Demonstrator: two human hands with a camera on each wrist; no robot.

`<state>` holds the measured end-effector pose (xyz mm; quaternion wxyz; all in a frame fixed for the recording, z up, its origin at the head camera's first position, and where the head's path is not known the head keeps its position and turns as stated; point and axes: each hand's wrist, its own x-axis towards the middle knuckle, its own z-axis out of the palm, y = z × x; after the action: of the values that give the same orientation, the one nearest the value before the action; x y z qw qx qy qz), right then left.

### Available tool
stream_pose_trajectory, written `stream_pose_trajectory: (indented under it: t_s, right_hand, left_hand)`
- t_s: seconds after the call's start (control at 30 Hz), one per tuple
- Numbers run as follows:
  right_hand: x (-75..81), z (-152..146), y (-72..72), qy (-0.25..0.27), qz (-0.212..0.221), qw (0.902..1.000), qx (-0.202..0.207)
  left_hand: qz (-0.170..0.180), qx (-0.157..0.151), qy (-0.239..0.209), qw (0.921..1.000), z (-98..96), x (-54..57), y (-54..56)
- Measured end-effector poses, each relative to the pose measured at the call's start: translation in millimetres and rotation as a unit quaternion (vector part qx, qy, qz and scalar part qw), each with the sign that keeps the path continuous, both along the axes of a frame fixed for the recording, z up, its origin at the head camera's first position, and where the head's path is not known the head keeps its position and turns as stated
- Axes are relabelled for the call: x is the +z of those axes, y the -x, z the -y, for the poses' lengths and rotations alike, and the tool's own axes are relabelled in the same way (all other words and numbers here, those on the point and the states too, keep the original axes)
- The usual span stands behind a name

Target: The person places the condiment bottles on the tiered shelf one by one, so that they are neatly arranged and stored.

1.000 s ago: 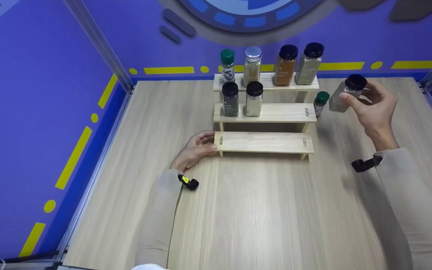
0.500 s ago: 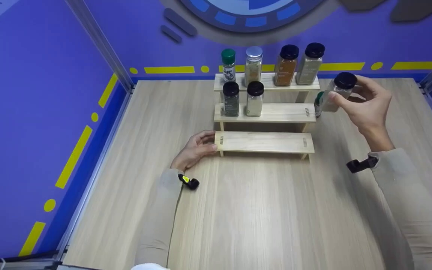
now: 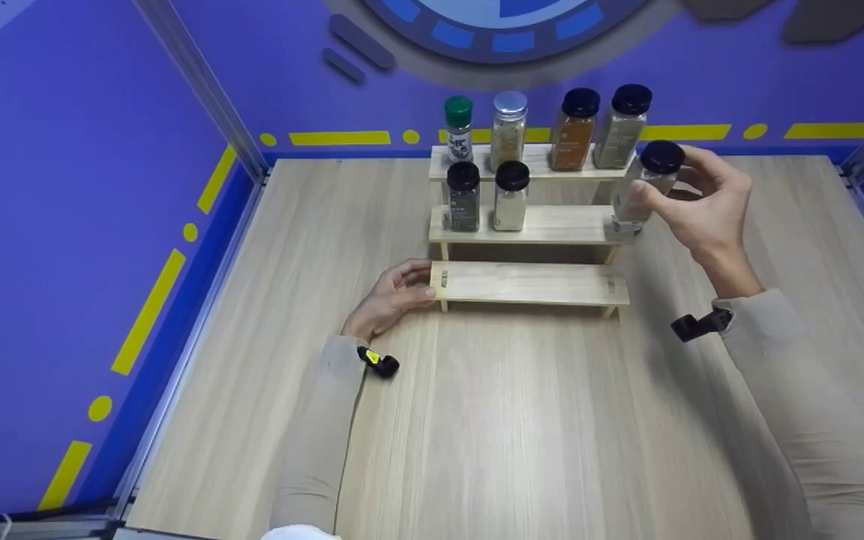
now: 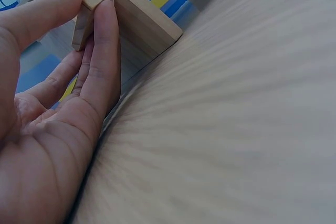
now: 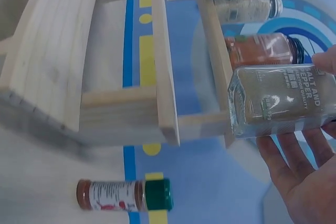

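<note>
My right hand (image 3: 713,206) grips a square glass spice jar (image 3: 643,191) with a black lid, slightly tilted, at the right end of the middle tier. "Salt and pepper" is readable on this jar in the right wrist view; whether its base touches the board I cannot tell. My left hand (image 3: 391,300) pinches the left end of the three-tier wooden spice rack (image 3: 529,285) at its lowest board. In the left wrist view, the thumb lies on that board's edge and a finger (image 4: 105,40) is beneath it.
On the top tier stand a green-capped jar (image 3: 459,139), a silver-lidded jar (image 3: 508,139), an orange-brown jar (image 3: 573,142) and a grey one (image 3: 619,139). Two black-lidded jars, one dark (image 3: 464,206) and one pale (image 3: 510,206), occupy the middle tier's left. Another green-capped jar (image 5: 115,195) stands beside the rack.
My right hand has moved left with the spice jar, from beside the rack to the middle tier's right end. The jar now hides the green-capped one in the head view. My left hand stays put.
</note>
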<state>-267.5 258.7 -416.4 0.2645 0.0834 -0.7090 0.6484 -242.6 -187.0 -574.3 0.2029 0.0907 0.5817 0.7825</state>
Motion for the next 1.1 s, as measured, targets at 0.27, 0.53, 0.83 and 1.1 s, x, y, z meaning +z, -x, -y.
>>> stream_pose_trajectory:
  t_s: [0.27, 0.53, 0.83, 1.1]
  right_hand:
    - [-3.4, 20, 5.2, -0.023, 0.004, 0.9996, 0.014]
    - [-11.1, 38, 8.2, -0.044, -0.006, 0.9989, 0.017]
    - [-15.8, 53, 8.4, -0.038, 0.025, 0.9984, 0.033]
    - [-19.9, 64, 9.6, -0.023, 0.017, 0.9985, 0.046]
  left_hand:
    - [-0.005, 0.000, 0.004, 1.0000, -0.2, 0.1, -0.7]
    - [-0.009, -0.005, -0.002, 0.9999, -0.5, -1.2, -0.2]
    - [-0.009, 0.000, 0.007, 0.9999, 0.0, -1.1, -0.2]
    - [-0.010, 0.001, 0.021, 0.9997, -0.2, 0.2, -0.3]
